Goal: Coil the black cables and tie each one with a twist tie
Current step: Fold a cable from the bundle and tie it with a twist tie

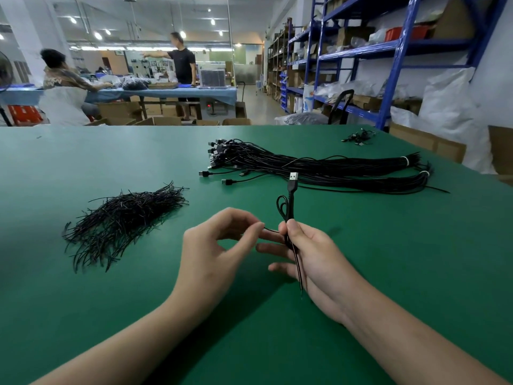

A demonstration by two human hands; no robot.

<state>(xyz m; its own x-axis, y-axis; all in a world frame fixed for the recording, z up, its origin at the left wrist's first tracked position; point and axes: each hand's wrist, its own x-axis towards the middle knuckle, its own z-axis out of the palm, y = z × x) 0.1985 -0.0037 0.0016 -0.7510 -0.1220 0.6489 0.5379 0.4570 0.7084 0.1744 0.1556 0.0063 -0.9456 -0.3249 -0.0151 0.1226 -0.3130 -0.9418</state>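
Above the green table (pixel 83 315), the right hand (pixel 313 254) grips a folded black cable (pixel 290 207), its USB plug (pixel 293 177) pointing up and a small loop beside it. The left hand (pixel 219 245) pinches a thin black strand (pixel 270 230) (tie or cable end, hard to tell) that runs to the right thumb. A pile of twist ties (pixel 122 218) lies to the left, and a bundle of cables (pixel 319 168) lies farther back.

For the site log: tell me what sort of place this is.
Probably a small factory or warehouse packing floor: tall blue metal shelving stacked with cardboard boxes, and a green work table bearing a large bundle of black USB cables and a heap of short black twist ties.
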